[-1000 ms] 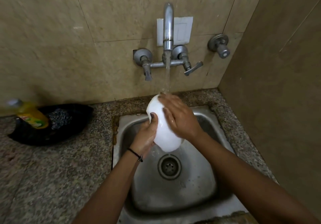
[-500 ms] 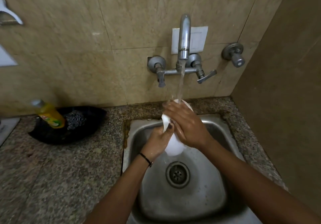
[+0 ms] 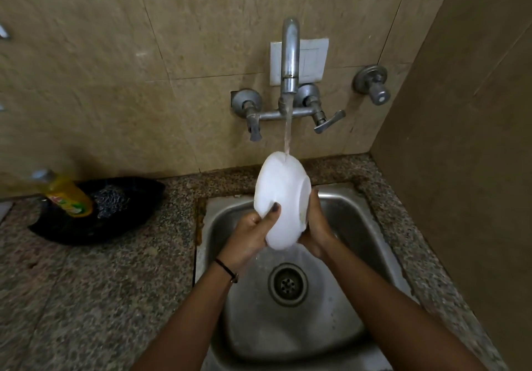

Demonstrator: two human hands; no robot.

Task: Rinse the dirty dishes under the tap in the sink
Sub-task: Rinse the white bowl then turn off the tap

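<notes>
- Steel sink (image 3: 354, 226): tap (image 3: 290, 56) running above it.
- White bowl (image 3: 280, 198): held on edge over the sink, stream striking its upper rim.
- Left hand (image 3: 250, 238): grasps the bowl's underside, thumb across it.
- Right hand (image 3: 316, 226): grasps the opposite rim.

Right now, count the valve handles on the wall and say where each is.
3. The left lever hangs left of the spout; the right lever angles out on its other side; the round knob sits further right, near the corner. None seems hidden.
</notes>
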